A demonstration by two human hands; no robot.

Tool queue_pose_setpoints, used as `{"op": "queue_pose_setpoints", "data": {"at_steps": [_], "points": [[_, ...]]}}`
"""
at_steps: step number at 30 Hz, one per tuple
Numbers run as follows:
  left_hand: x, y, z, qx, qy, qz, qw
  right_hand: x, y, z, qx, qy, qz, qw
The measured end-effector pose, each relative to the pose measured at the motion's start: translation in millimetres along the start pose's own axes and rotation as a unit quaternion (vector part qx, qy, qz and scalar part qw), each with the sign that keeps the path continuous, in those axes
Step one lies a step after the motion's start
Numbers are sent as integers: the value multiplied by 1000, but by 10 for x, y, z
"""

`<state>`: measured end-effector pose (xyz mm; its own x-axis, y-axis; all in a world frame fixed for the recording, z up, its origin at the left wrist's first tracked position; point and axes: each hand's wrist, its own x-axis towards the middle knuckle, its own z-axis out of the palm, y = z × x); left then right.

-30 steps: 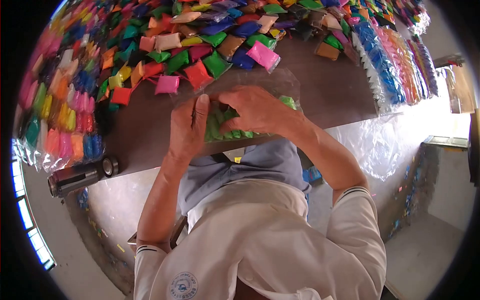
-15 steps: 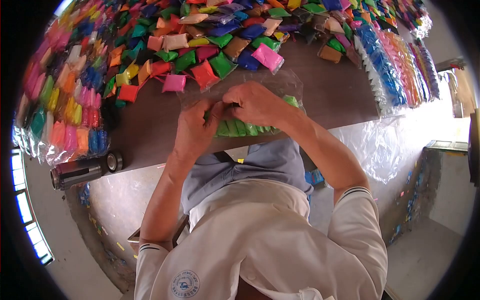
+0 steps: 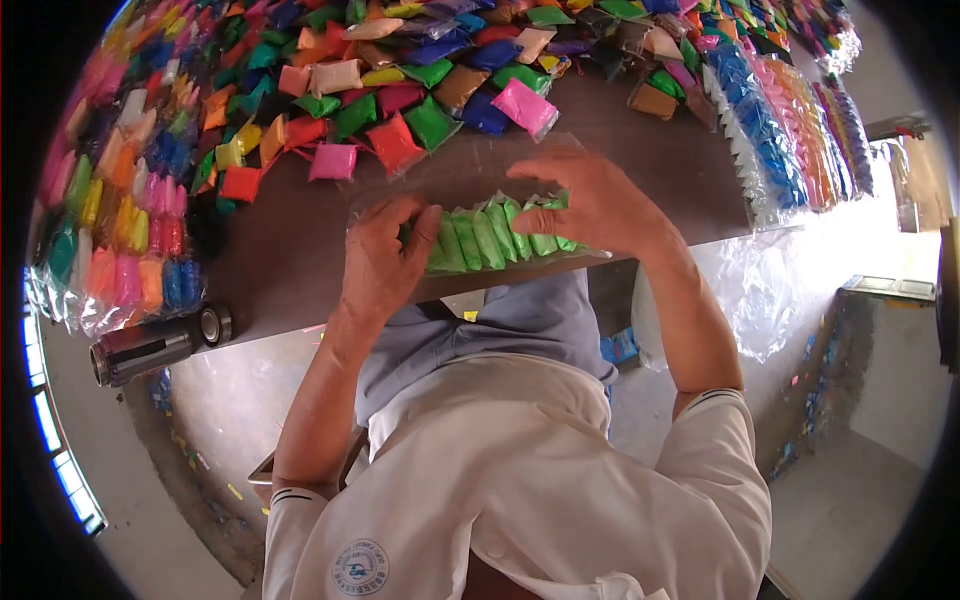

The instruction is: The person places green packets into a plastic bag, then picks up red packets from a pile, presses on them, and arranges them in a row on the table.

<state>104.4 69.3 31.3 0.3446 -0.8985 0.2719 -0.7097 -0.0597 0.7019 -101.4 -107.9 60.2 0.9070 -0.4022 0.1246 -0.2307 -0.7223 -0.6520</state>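
Note:
A clear plastic bag with a row of several light green packets [image 3: 485, 237] lies near the table's front edge. My left hand [image 3: 388, 250] is at the row's left end, its fingers curled round the end of the bag, with the thumb beside the packets. At the right end, my right hand [image 3: 590, 205] is over the packets with its thumb and fingers spread apart. The packets stand side by side, slightly tilted.
Loose coloured packets [image 3: 400, 140] are heaped along the far side of the brown table [image 3: 290, 260]. Bagged packets stand at left [image 3: 125, 230] and right [image 3: 765, 130]. A dark metal flask [image 3: 150, 350] lies at the front left edge.
My hands have moved apart, the right one opening and shifting right. The green row shows more fully, and the clear film that stood above it is now lower.

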Motion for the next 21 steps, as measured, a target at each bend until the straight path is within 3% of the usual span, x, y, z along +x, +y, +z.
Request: {"op": "queue_pose_setpoints", "data": {"at_steps": [5, 8, 11, 14, 17, 21], "points": [[19, 22, -6, -15, -16, 6, 1000, -69, 149, 161, 99, -59, 57, 992], [7, -19, 25, -15, -10, 10, 1000, -49, 132, 134, 88, -72, 59, 992], [0, -21, 27, -10, 0, 13, 1000, -42, -9, 140, 47, 5, 18, 999], [-6, -8, 39, -6, 9, 16, 1000, -2, -17, 233, -4, 27, -81, 996], [-3, -18, 41, -7, 9, 11, 1000, 36, 63, 250, 17, -41, -58, 997], [4, -18, 18, -4, -4, 2, 1000, 50, 55, 246, 17, -60, -30, 998]]}}
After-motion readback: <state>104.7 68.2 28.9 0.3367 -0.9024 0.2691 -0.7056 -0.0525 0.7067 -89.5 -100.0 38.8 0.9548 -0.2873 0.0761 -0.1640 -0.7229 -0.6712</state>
